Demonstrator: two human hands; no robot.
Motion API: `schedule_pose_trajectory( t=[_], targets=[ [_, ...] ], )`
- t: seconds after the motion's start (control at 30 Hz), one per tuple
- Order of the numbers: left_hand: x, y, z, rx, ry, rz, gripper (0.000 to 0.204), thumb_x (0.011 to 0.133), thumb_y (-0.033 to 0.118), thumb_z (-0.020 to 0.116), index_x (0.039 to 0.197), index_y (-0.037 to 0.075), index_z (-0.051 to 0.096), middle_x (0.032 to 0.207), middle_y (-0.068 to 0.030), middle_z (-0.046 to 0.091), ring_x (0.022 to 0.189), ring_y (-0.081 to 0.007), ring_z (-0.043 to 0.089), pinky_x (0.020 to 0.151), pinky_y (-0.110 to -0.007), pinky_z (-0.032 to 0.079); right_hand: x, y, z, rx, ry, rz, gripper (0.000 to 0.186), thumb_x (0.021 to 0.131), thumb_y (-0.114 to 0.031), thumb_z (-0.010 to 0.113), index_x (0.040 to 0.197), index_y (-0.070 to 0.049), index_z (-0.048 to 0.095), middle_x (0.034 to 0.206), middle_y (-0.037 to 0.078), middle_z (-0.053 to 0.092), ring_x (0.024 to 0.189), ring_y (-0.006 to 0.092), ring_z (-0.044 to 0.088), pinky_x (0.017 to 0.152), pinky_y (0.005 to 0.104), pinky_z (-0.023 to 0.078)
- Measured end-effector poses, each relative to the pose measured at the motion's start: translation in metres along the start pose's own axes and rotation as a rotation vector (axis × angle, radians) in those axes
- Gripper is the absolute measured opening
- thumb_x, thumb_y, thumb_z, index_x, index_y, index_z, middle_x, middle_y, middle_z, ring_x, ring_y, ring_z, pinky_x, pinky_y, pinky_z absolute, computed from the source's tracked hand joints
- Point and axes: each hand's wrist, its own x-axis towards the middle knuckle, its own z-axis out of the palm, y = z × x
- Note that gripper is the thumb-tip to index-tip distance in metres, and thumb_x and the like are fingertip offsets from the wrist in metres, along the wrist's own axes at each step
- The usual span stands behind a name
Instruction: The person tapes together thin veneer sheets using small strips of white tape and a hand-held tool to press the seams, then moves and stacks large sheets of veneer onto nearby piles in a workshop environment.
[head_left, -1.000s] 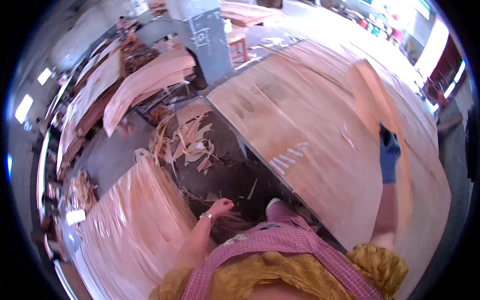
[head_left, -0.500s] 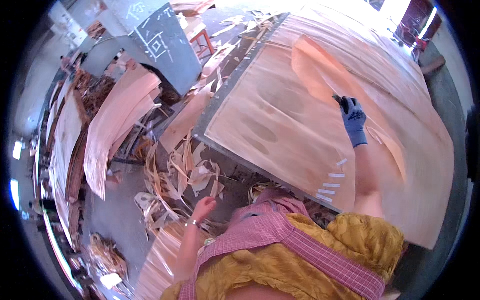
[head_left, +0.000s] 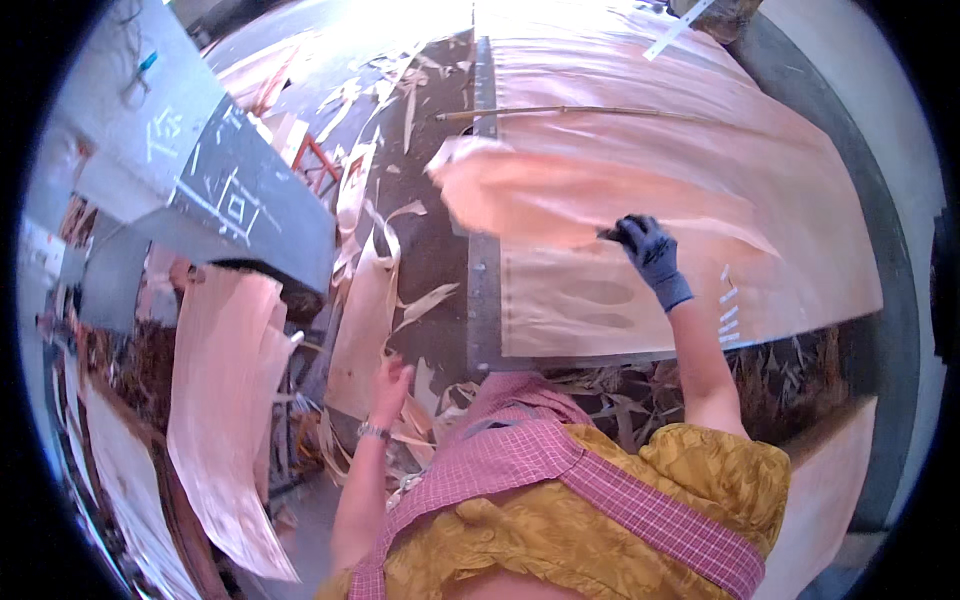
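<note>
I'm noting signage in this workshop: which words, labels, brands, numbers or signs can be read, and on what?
Pillar: large white characters, legible in part, which I won't copy out.
Glove on the right hand: dark marking, too small and blurred to read.
White strips: no readable text.

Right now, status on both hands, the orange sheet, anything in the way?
Right hand, gloved, grips the orange sheet by its edge. Left hand off it. Thin stick lies beyond, across the pile.
</note>
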Motion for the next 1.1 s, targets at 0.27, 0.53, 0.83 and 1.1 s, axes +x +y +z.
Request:
schedule_pose_trajectory(
  t=[0.27, 0.53, 0.83, 1.1],
  targets=[
    [0.160, 0.231, -0.003, 0.523, -0.198, 0.940, 0.092, 0.071, 0.048, 0.078, 0.141, 0.003, 0.037, 0.137, -0.0194, 0.044, 0.129, -0.0359, 0.041, 0.110, -0.048, 0.028, 0.015, -0.088, 0.038, 0.033, -0.042, 0.184, 0.038, 0.072, -0.018, 0.073, 0.109, -0.017, 0.063, 0.111, 0.005, 0.062, 0.099, 0.0262, 0.062, 0.075, 0.0405, 0.053],
    [0.305, 0.259, 0.052, 0.768, -0.638, 0.935, 0.096, 0.071, 0.046, 0.076, 0.146, 0.005, 0.031, 0.134, -0.0160, 0.052, 0.126, -0.0302, 0.047, 0.111, -0.050, 0.024, 0.131, -0.137, 0.092, 0.013, -0.048, 0.126, 0.029, 0.079, -0.024, 0.064, 0.107, -0.017, 0.061, 0.113, 0.005, 0.060, 0.096, 0.0229, 0.062, 0.073, 0.0362, 0.053],
    [0.507, 0.336, 0.157, 0.496, -0.929, 0.771, 0.024, 0.084, 0.029, 0.063, 0.091, 0.008, 0.071, 0.080, -0.0117, 0.070, 0.075, -0.0302, 0.068, 0.064, -0.042, 0.052, 0.145, -0.143, 0.098, -0.189, 0.072, 0.682, 0.048, 0.080, -0.024, 0.068, 0.126, -0.019, 0.058, 0.131, 0.006, 0.056, 0.096, 0.0234, 0.063, 0.069, 0.0379, 0.056],
    [0.696, 0.394, 0.254, 0.136, -1.482, 0.077, 0.013, 0.091, 0.012, 0.062, 0.098, 0.001, 0.064, 0.079, -0.0015, 0.063, 0.067, -0.0129, 0.061, 0.057, -0.029, 0.051, 0.047, -0.204, 0.123, -0.605, -0.158, 1.555, 0.029, 0.093, -0.019, 0.050, 0.121, -0.016, 0.060, 0.127, 0.009, 0.054, 0.116, 0.0344, 0.050, 0.092, 0.0491, 0.047]
  ],
)
